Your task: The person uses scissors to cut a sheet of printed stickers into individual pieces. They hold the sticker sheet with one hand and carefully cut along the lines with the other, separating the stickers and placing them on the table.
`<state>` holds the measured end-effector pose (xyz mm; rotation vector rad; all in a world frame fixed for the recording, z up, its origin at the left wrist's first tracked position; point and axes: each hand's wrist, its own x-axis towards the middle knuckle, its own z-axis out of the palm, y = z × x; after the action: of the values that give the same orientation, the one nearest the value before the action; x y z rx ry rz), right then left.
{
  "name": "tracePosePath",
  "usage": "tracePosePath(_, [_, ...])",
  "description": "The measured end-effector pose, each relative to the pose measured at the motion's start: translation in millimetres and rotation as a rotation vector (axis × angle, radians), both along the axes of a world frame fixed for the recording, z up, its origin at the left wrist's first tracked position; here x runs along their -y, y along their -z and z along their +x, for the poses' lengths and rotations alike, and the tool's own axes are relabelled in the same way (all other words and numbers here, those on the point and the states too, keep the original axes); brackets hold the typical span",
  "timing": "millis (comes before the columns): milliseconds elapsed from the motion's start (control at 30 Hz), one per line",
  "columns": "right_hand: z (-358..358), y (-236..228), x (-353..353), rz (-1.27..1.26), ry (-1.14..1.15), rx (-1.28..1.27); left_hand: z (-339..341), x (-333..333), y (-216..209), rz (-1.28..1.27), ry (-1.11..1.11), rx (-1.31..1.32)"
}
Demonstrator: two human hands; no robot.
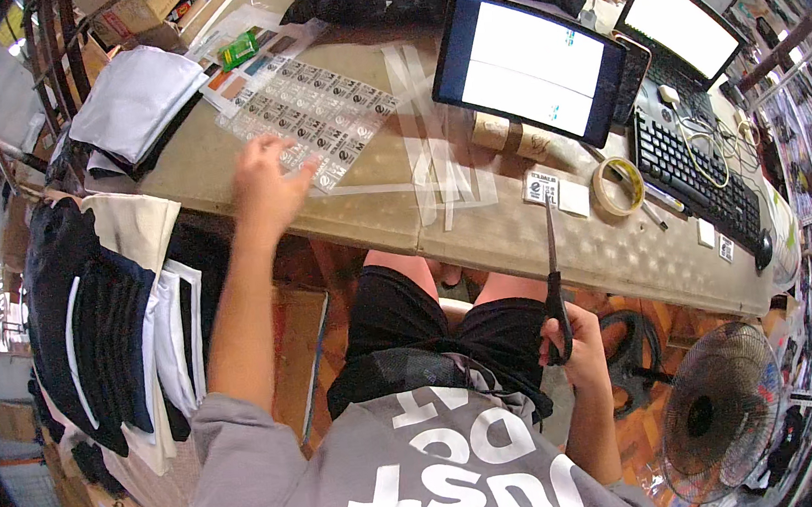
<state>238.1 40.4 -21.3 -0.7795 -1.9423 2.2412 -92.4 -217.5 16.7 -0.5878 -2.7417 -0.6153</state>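
Note:
My right hand (582, 352) grips the black handles of a pair of scissors (554, 272). The blades point away from me and look closed together, their tip by a small stack of printed white labels (541, 188) near the table's front edge. On the left part of the table lies a clear sheet (325, 112) printed with rows of repeated dark designs. Over its near left corner is my left hand (270, 184), slightly blurred, with the fingers apart. I cannot tell whether its fingertips touch the sheet. Nothing shows between them.
A tablet (530, 64) leans on a brown roll (511, 136). To the right are a tape roll (617, 186), a black keyboard (692, 171) and a laptop (680, 22). Folded garments (134, 104) sit at the back left, more (98, 319) beside me. A fan (720, 413) stands right.

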Motion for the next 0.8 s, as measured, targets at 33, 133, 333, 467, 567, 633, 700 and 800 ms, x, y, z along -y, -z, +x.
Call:
tracePosePath(33, [-1,0,1,0.001,-0.015,0.013,8,-7,13,-0.032,-0.022,-0.016])
tracePosePath(133, [2,1,5,-0.061,-0.147,-0.044,11,-12,41,-0.019,-0.043,-0.088])
tracePosePath(333, [-4,5,23,-0.155,-0.184,0.049,2,-12,45,0.06,-0.009,-0.102])
tracePosePath(467, [-15,2,29,-0.132,-0.229,0.06,3,-10,33,0.155,0.027,-0.161])
tracePosePath(567, [-18,0,30,-0.093,-0.273,0.045,8,-4,22,0.327,0.081,-0.147])
tracePosePath(633, [-18,-6,31,-0.107,-0.287,0.035,27,-4,5,0.451,0.105,-0.069])
tracePosePath(700, [-17,-8,33,-0.092,-0.33,0.061,43,5,8,0.428,0.107,-0.04])
tracePosePath(800, [-15,-6,41,-0.105,-0.399,0.102,62,23,25,0.439,0.079,-0.033])
